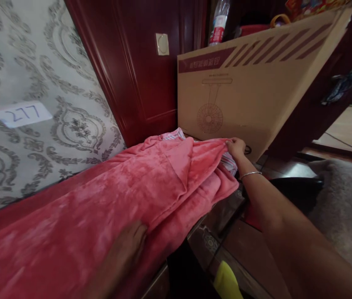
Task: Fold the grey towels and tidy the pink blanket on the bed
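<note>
A pink fleece blanket (107,207) lies spread along a low surface beside the wall, with a fold near its far end. My right hand (235,148), with a thin bangle at the wrist, is closed on the blanket's far corner in a pinch. My left hand (129,245) rests flat on the blanket near its front edge, fingers stretched out. A striped cloth (176,134) peeks out under the blanket at the far end.
A large cardboard fan box (257,87) leans behind the blanket's far end. Dark red wooden panelling (138,70) and patterned wallpaper with a "277" label (23,113) stand at the left. A grey rug (347,207) lies on the floor at right.
</note>
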`<state>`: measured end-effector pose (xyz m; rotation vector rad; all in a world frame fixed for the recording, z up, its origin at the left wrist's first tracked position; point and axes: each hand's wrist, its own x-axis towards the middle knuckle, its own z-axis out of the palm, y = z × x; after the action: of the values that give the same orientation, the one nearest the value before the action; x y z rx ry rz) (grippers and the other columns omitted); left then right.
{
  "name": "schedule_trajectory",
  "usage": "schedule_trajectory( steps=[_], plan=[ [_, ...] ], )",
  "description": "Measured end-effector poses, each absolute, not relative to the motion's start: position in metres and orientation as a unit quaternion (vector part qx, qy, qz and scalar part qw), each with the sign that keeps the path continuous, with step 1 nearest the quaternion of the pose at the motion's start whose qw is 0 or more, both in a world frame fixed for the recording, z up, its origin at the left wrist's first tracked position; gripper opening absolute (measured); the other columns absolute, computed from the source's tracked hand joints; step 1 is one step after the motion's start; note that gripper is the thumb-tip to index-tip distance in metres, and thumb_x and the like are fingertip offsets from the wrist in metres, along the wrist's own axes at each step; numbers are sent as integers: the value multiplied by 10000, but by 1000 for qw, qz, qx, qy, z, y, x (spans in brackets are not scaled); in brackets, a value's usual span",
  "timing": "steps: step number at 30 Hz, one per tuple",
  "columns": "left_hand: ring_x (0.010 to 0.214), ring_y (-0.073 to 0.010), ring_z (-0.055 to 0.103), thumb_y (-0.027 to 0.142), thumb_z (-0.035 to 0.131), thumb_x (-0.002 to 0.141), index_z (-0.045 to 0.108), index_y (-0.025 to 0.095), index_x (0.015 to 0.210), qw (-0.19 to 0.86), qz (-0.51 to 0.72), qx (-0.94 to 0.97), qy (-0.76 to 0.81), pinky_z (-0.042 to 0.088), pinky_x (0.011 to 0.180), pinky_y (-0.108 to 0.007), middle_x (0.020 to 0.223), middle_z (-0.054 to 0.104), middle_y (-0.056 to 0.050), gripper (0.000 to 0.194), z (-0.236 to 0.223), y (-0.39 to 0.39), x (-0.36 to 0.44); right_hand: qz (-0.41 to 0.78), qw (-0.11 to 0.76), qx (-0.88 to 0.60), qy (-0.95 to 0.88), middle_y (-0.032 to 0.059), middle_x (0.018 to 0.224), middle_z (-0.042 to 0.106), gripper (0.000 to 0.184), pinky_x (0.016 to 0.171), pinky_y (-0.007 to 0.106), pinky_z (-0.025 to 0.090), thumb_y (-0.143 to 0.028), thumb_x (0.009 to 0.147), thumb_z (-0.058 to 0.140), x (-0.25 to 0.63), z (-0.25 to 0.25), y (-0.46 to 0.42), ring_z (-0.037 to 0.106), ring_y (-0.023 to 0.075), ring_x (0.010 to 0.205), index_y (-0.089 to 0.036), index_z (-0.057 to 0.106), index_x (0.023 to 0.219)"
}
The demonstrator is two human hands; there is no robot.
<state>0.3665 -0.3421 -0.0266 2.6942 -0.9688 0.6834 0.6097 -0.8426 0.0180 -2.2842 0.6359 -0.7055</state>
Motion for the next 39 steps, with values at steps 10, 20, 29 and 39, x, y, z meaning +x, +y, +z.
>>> schedule_trajectory(
  steps=[10,20,29,39],
  plan=[
    [850,-178,708,303,473,986,707,272,944,181,149,921,-310,599,746,-285,945,736,-45,240,-2,-351,355,-173,252,-928,214,256,1233,661,369,1000,391,468,-103,900,500,581,17,-805,619,324,1186,-56,715,1196],
    [1039,-287,718,432,552,933,699,266,1209,37,264,934,-238,628,848,-433,1184,739,-99,354,-67,-305,341,-72,286,-955,-29,163,1316,641,634,967,364,489,-391,772,785,602,9,-646,634,311,1120,-176,622,1346],
    [953,-250,735,231,413,970,712,262,1083,85,317,917,-228,619,838,-421,1073,768,-67,322,-71,-300,344,-189,415,-876,158,105,1160,724,402,1006,360,489,-137,882,430,584,10,-712,627,283,1155,-145,652,1217],
    [883,-255,739,189,411,932,722,265,1053,41,337,896,-285,622,765,-405,1028,771,-71,343,-61,-306,346,-180,562,-752,293,-9,574,588,222,536,265,584,-186,885,488,529,-18,-770,656,176,510,-146,609,1066]
  ],
)
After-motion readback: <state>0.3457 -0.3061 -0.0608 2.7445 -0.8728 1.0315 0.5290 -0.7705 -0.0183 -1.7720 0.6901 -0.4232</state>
